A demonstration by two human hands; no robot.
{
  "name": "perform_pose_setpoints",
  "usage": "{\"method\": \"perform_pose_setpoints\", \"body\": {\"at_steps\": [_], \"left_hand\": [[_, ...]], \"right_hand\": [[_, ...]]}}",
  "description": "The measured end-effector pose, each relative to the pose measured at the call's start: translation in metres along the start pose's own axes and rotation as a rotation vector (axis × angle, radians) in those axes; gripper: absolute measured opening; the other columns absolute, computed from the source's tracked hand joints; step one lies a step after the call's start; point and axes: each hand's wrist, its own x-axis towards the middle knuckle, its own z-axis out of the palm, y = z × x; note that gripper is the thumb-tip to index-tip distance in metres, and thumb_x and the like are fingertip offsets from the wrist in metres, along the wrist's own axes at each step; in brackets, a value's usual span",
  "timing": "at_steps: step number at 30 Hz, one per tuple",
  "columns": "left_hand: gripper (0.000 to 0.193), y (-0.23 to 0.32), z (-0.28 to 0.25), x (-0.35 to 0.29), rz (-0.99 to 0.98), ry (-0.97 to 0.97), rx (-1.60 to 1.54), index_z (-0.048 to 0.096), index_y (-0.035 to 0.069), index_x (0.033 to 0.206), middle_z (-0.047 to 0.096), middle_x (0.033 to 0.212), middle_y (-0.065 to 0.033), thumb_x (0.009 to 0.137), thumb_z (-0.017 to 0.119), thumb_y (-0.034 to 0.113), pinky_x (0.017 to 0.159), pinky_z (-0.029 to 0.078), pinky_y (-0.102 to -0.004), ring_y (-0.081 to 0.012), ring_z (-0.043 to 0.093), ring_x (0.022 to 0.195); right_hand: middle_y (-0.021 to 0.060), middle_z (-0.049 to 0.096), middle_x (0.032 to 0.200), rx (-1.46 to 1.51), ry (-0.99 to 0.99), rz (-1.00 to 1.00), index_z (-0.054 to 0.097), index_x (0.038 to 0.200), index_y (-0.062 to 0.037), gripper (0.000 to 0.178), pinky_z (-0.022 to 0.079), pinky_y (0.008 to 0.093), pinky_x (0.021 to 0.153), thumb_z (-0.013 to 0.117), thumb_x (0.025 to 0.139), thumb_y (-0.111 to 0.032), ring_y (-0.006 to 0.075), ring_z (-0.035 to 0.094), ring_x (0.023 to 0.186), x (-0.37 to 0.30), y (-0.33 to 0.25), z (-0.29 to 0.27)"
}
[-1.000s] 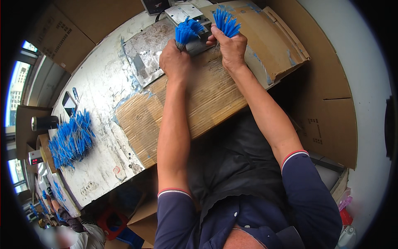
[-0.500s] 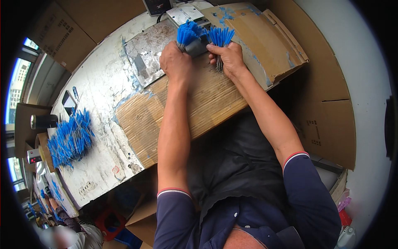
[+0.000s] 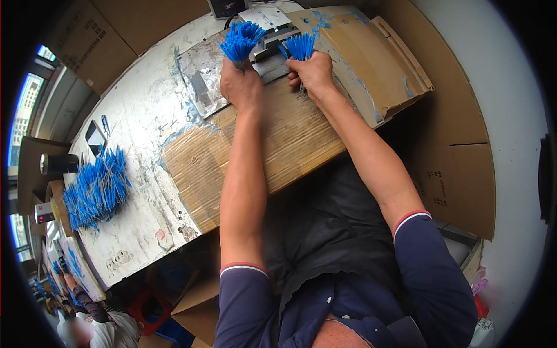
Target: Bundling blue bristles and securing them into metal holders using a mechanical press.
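My left hand [image 3: 240, 87] is closed around a thick bundle of thin wires with blue ends [image 3: 241, 42], its blue ends fanned upward. To its right, my right hand [image 3: 314, 72] grips a smaller bundle of the same blue-ended wires [image 3: 300, 46], thumb across the front and thin pale stems showing below the fingers. Between the two hands sits a small grey metal fixture [image 3: 272, 45], partly covered by them. Both hands are above the far edge of a worn cardboard sheet [image 3: 261, 145] that covers the near part of the bench.
A large heap of blue-ended wires [image 3: 96, 188] lies on the white bench [image 3: 145, 214] at left, near a phone [image 3: 95, 138] and a dark cylinder [image 3: 58, 164]. A taped cardboard piece [image 3: 371, 64] is at far right. Another person [image 3: 116, 327] is at lower left.
My left hand has shifted left with its bundle, away from the right one, uncovering more of the metal fixture. My right hand has moved slightly up and left, still gripping its bundle.
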Motion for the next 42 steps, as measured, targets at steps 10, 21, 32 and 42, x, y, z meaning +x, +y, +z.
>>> {"method": "perform_pose_setpoints", "body": {"at_steps": [10, 21, 32, 42], "left_hand": [[0.01, -0.006, 0.005, 0.0, 0.18, -0.028, 0.051, 0.065, 0.005, 0.088, 0.068, 0.083, -0.0188, 0.082, 0.07, 0.009, 0.076, 0.048, -0.051, -0.0417, 0.064, 0.085], [0.007, -0.003, 0.003, -0.002, 0.199, -0.156, 0.136, 0.062, 0.004, 0.085, 0.067, 0.082, -0.0204, 0.08, 0.066, 0.007, 0.074, 0.048, -0.0517, -0.0422, 0.064, 0.082], [0.013, -0.008, 0.004, -0.002, 0.279, -0.182, 0.258, 0.065, 0.006, 0.091, 0.069, 0.085, -0.0187, 0.083, 0.069, 0.016, 0.076, 0.049, -0.05, -0.0401, 0.066, 0.085], [0.009, -0.01, 0.007, -0.003, 0.266, -0.049, 0.307, 0.061, 0.004, 0.089, 0.066, 0.087, -0.0186, 0.082, 0.065, 0.008, 0.076, 0.048, -0.0502, -0.0401, 0.064, 0.086]], "right_hand": [[0.0107, 0.066, 0.069, 0.047, 0.002, 0.026, 0.066, 0.081, 0.0042, 0.01, 0.055, 0.0306, 0.042, 0.073, 0.081, -0.003, 0.0186, 0.065, 0.051, -0.002, -0.002, -0.001], [0.013, 0.068, 0.082, 0.385, -0.091, 0.013, 0.066, 0.089, 0.0052, 0.009, 0.059, 0.0318, 0.047, 0.071, 0.082, 0.002, 0.0212, 0.067, 0.06, -0.008, 0.002, -0.015], [0.0111, 0.065, 0.076, 0.174, -0.108, 0.157, 0.061, 0.089, 0.003, 0.018, 0.058, 0.0306, 0.045, 0.075, 0.079, 0.005, 0.0192, 0.066, 0.055, -0.015, -0.011, -0.022], [0.0139, 0.063, 0.069, 0.052, -0.007, 0.069, 0.058, 0.075, 0.0049, 0.013, 0.054, 0.0321, 0.038, 0.071, 0.075, 0.007, 0.0209, 0.065, 0.05, -0.007, -0.008, -0.008]]}}
